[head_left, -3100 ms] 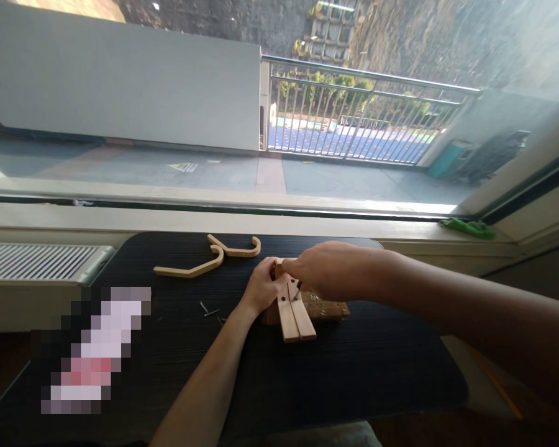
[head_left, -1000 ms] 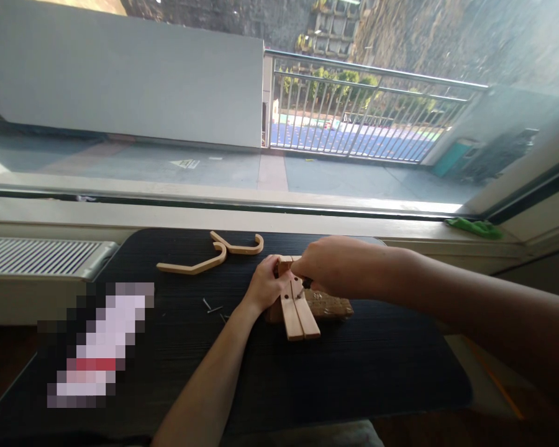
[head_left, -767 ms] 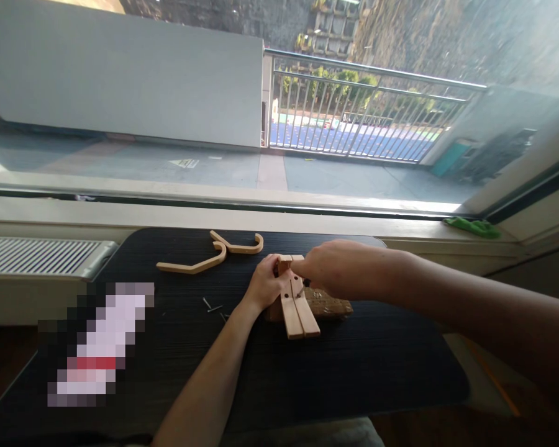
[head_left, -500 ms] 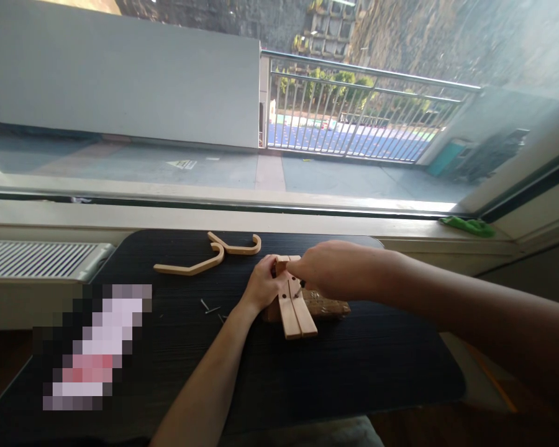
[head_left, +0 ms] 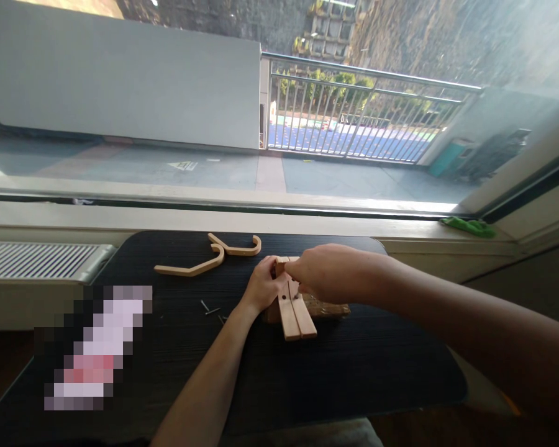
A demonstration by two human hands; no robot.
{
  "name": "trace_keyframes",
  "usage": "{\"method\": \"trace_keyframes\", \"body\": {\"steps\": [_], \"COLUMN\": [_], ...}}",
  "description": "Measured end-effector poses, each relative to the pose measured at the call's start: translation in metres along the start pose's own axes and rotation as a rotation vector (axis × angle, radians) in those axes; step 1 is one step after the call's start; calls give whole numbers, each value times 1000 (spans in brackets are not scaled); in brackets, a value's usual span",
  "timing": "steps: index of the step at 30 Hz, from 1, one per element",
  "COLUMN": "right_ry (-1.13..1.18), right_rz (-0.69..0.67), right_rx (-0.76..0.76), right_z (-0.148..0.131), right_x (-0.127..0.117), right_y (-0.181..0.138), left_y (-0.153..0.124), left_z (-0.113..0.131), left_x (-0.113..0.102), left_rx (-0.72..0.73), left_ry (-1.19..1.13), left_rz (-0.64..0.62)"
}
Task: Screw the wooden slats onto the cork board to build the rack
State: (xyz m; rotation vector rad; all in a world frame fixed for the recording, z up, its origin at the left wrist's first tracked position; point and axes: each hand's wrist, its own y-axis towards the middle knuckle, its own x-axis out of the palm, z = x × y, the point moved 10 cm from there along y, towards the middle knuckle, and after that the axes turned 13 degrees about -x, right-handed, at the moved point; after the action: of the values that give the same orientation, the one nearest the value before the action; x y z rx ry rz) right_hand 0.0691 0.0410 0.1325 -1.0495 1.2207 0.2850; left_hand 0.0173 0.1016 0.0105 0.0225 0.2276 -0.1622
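Two pale bent wooden slats [head_left: 298,321] lie side by side, with dark holes in them. They rest across a brown block [head_left: 330,308] on the black table. My left hand [head_left: 262,287] is closed around the far end of the slats. A short wooden piece [head_left: 281,268] stands there between both hands. My right hand [head_left: 325,273] is closed just above the slats, over a bolt [head_left: 296,296] in one hole. What its fingers hold is hidden behind them.
Two hooked wooden pieces [head_left: 192,271] lie at the back left of the black table [head_left: 354,372]. Several loose screws [head_left: 209,308] lie left of my left forearm. A blurred-out item [head_left: 105,338] is at the left. Behind stand a radiator [head_left: 41,261], a window and a green cloth [head_left: 468,226].
My right hand has turned slightly and sits a little lower, covering the dark spot that showed beside its fingers. My left hand and the slats hold almost the same place.
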Motion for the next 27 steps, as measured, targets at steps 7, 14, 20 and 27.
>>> {"method": "trace_keyframes", "body": {"steps": [7, 14, 20, 27], "right_ry": [30, 29, 42, 70], "right_rz": [-16, -18, -20, -22], "right_rx": [28, 38, 54, 75], "right_z": [2, 2, 4, 5], "right_x": [2, 1, 2, 4], "right_y": [2, 3, 3, 4], "left_y": [1, 2, 2, 2], "left_z": [-3, -7, -6, -7], "left_x": [0, 1, 1, 2], "left_rx": [-18, -28, -19, -38], "left_ry": [-33, -58, -60, -80], "left_rz": [-9, -15, -18, -30]}}
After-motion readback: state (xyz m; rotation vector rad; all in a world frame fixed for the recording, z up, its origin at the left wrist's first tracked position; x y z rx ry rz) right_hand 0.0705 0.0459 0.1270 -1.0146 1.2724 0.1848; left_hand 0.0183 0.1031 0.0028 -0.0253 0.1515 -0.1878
